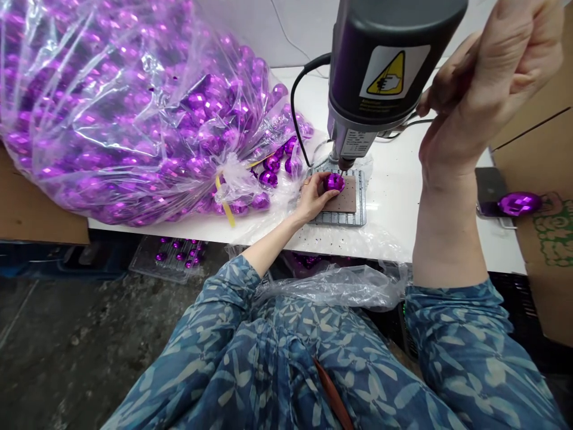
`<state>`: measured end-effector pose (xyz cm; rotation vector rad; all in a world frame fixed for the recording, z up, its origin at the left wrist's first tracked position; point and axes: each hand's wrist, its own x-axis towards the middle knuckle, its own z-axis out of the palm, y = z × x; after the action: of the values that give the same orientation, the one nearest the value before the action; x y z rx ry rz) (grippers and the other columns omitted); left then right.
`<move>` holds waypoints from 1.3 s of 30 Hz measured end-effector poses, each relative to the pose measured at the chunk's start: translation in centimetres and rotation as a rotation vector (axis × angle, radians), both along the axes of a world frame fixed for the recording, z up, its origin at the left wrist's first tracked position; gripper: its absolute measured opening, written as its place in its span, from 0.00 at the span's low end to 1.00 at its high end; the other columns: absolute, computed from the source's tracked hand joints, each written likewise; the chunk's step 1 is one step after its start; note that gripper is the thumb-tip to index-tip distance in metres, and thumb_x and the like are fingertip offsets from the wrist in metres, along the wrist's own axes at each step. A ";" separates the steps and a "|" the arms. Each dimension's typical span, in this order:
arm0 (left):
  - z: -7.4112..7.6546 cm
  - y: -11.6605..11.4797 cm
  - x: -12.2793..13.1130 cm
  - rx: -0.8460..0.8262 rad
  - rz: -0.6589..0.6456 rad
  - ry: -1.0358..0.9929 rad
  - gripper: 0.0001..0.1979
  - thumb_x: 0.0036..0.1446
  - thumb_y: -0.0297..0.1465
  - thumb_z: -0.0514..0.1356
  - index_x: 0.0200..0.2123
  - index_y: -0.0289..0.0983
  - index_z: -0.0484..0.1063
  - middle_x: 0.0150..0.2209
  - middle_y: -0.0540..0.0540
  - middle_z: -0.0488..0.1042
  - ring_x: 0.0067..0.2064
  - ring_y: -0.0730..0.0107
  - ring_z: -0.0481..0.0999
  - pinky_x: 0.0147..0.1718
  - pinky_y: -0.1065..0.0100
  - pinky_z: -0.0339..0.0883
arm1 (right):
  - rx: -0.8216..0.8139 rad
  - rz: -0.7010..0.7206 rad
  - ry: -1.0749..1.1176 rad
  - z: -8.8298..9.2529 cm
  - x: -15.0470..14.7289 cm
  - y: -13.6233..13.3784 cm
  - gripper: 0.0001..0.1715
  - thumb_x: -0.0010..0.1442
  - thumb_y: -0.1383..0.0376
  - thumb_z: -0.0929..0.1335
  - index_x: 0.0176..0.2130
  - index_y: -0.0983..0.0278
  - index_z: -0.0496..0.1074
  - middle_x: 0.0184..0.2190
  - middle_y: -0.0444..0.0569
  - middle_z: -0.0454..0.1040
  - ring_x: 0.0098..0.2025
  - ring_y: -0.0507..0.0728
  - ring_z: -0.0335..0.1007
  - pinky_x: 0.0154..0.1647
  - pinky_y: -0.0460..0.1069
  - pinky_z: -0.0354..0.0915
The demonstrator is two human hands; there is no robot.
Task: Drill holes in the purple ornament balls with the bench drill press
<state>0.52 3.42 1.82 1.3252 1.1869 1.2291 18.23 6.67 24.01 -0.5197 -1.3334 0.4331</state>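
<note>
Between the thumb and fingers of my left hand (314, 197) is a shiny purple faceted ball (335, 182). It sits over a brown board (347, 200) on the grey slotted base (362, 216) of a bench drill press (380, 71), right beneath the chuck (346, 163). Whether the drill bit touches the ball, I cannot tell. My right hand (496, 83) is raised beside the drill's dark housing, its fingers wrapped round the feed handle, which they mostly hide.
A huge clear bag (134, 113) of purple balls fills the left of the white table (389, 221). Several loose balls (268, 178) lie by its tied neck. Another ball (519, 204) is at right, near a cardboard box (555, 239). Clear plastic film (340, 286) hangs over the front edge.
</note>
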 end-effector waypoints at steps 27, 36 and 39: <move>1.6 -1.8 1.3 0.056 -0.020 0.062 0.22 0.58 0.33 0.79 0.54 0.46 0.80 0.61 0.40 0.79 0.69 0.44 0.73 0.78 0.43 0.59 | 0.057 -0.023 0.164 -2.0 -0.3 -1.9 0.28 0.59 0.39 0.71 0.41 0.59 0.84 0.16 0.36 0.47 0.18 0.37 0.52 0.24 0.40 0.53; 1.8 -1.9 1.1 0.066 -0.046 0.070 0.21 0.59 0.33 0.78 0.54 0.45 0.79 0.62 0.39 0.79 0.71 0.44 0.71 0.79 0.44 0.57 | 0.176 -0.128 0.251 -5.5 -0.4 -2.0 0.32 0.68 0.45 0.72 0.25 0.67 0.75 0.16 0.38 0.43 0.20 0.38 0.58 0.24 0.39 0.52; 1.9 -1.9 1.1 0.049 -0.040 0.054 0.22 0.59 0.32 0.79 0.54 0.45 0.80 0.62 0.38 0.78 0.71 0.43 0.71 0.78 0.43 0.57 | 0.254 -0.123 0.236 -6.5 -0.3 -1.6 0.38 0.72 0.46 0.70 0.21 0.68 0.63 0.16 0.40 0.39 0.20 0.40 0.57 0.22 0.40 0.56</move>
<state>1.65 1.50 3.73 1.4199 1.1695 1.2070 17.95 5.06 17.50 -0.3255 -1.1023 0.2114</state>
